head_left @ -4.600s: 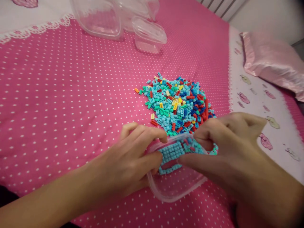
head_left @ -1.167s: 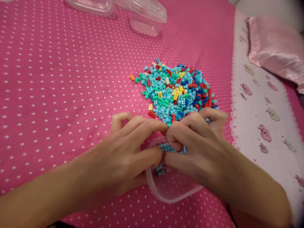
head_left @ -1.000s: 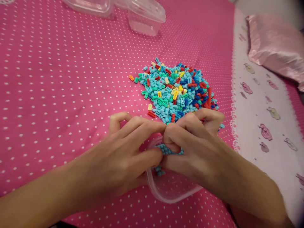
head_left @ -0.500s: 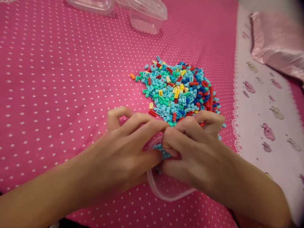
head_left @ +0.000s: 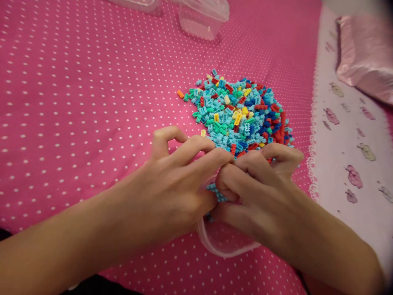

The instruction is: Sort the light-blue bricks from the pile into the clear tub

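My left hand (head_left: 184, 176) and my right hand (head_left: 256, 184) meet over a clear plastic container (head_left: 227, 248), fingertips pressed together. Both are closed in a pinch, and whatever lies between the fingers is hidden. Under them, light-blue toy bricks (head_left: 216, 190) show in the gap, in or over the container. Just beyond the hands spreads a pile of small building bricks (head_left: 233, 110), mostly light blue and green, with red, dark blue and yellow ones mixed in. An orange brick (head_left: 180, 94) lies at the pile's left edge.
At the top stand more clear plastic containers, one (head_left: 202, 20) upright and another (head_left: 138, 3) cut off by the frame. Pink dotted cloth (head_left: 76, 102) covers the surface. On the right run a white lace-edged cloth (head_left: 331, 143) and a shiny pink packet (head_left: 368, 57).
The whole scene has shifted slightly right and up in view. My hands stay together over the container, with the left hand's fingers moved a little closer over the right's.
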Demonstrator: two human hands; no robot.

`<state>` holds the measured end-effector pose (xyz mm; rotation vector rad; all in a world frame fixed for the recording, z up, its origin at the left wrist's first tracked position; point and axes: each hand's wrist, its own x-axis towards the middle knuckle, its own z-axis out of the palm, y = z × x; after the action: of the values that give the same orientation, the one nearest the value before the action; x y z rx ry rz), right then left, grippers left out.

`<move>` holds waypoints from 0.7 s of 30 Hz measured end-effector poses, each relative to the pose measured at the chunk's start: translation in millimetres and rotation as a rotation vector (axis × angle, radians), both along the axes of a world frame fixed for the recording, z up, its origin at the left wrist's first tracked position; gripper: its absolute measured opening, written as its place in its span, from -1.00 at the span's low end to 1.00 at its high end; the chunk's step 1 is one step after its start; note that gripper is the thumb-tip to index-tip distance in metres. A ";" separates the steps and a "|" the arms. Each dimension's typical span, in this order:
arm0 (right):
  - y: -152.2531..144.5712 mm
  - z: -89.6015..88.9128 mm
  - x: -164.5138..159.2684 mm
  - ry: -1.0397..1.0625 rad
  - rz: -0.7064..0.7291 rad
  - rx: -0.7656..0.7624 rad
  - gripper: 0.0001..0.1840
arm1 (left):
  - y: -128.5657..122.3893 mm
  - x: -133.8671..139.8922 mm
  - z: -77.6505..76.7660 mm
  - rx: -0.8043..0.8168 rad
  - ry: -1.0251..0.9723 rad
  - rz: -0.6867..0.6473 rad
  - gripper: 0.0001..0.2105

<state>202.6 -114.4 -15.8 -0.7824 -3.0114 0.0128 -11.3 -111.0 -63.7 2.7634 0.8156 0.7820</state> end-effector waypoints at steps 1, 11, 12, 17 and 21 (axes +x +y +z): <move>-0.2 0.2 -0.4 0.001 0.001 0.003 -0.61 | 0.1 0.2 0.3 0.004 0.013 0.004 -0.69; -2.5 -2.8 -1.0 0.023 0.014 0.057 -0.58 | 1.6 1.4 -2.5 0.058 0.000 0.021 -0.62; -2.7 -3.0 -0.9 0.029 0.015 0.053 -0.58 | 1.7 1.6 -2.4 0.056 -0.005 0.024 -0.61; -0.5 4.6 1.8 0.056 0.011 0.012 -0.55 | 1.2 2.2 -2.2 0.029 -0.039 0.023 -0.56; 6.3 18.7 15.5 0.075 -0.077 0.014 -0.53 | -0.4 0.5 -0.9 -0.006 -0.044 0.030 -0.68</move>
<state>218.1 -108.2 2.9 -0.8756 -2.9063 0.0186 -10.8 -111.5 -64.6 2.7243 0.8516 0.8411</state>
